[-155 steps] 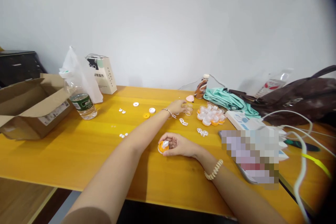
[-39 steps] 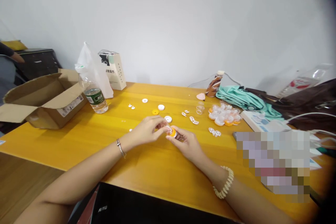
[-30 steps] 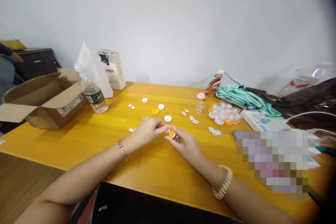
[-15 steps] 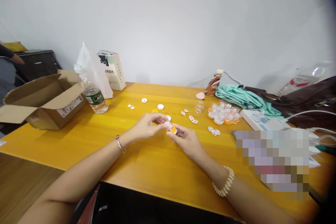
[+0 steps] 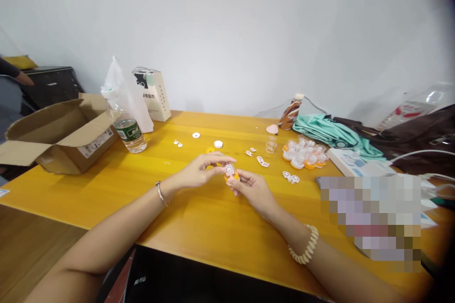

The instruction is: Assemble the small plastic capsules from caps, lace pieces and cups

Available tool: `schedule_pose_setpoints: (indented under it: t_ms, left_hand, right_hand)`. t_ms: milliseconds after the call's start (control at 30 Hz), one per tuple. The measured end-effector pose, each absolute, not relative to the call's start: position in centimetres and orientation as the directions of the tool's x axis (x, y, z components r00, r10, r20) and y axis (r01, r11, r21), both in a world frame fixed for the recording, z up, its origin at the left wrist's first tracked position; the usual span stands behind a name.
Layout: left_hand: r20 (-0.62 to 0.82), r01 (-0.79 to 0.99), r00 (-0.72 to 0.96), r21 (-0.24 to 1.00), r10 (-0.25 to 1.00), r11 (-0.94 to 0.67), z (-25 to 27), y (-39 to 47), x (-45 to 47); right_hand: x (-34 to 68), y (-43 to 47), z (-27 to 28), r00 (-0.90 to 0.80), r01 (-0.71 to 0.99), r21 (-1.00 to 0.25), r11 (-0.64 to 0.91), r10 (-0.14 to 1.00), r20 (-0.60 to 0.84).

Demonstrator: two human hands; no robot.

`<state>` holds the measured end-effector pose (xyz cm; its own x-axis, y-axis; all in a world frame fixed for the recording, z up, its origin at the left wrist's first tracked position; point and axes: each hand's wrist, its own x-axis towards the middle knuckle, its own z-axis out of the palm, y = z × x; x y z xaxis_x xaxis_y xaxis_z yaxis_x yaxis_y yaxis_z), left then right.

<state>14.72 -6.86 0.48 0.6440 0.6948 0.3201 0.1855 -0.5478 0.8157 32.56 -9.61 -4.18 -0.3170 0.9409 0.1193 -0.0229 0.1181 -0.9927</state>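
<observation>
Two hands meet mid-worktop (image 5: 213,227): right hand (image 5: 254,188) fingers pinch the orange cap (image 5: 232,177) from 4 o'clock, left hand (image 5: 199,173) fingers close on the white insert (image 5: 229,169) atop it from 9 o'clock, both equally near.

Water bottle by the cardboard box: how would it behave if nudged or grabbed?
The water bottle stands upright, tall on a narrow base, so a push up high would likely tip it. It looks like thin clear plastic, probably dents under a squeeze. On its side it would likely roll across the smooth table.
</observation>
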Motion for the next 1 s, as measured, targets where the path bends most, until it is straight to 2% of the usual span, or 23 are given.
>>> schedule_pose_setpoints:
  t_ms: [133,433,633,700,800,900,1000]
  left_hand:
    - [0.224,0.086,0.668,0.924,0.710,-0.373,0.2,-6.5,14.5]
    - [0.237,-0.048,0.648,0.961,0.724,-0.271,-0.1,-6.6,15.1]
    - [0.212,-0.009,0.490,0.971,0.846,-0.238,-1.2,-6.7,16.0]
    - [0.227,-0.048,0.518,0.970,0.825,-0.236,-1.3,-6.8,16.0]
    - [0.269,-0.173,0.630,0.963,0.728,-0.207,-0.8,-6.9,15.6]
    - [0.270,-0.205,0.698,0.963,0.663,-0.177,-0.3,-7.1,15.2]
    - [0.276,-0.117,0.611,0.959,0.742,-0.260,-0.3,-7.3,15.4]
  right_hand:
    - [32.5,-9.5,-4.1,-0.269,-0.086,-0.994,0.073,0.958,0.094]
    - [32.9,-9.3,-3.9,-0.400,-0.219,-0.971,-0.100,0.917,-0.004]
    - [32.8,-9.3,-4.1,-0.355,-0.161,-0.986,-0.035,0.935,0.024]
    - [32.8,-9.5,-4.2,-0.410,-0.196,-0.978,-0.071,0.912,0.016]
    - [32.7,-10.0,-4.1,-0.504,-0.298,-0.940,-0.166,0.864,0.008]
    - [32.6,-10.2,-3.9,-0.517,-0.329,-0.930,-0.166,0.855,0.030]
    - [32.5,-9.9,-3.9,-0.437,-0.272,-0.960,-0.069,0.897,0.059]
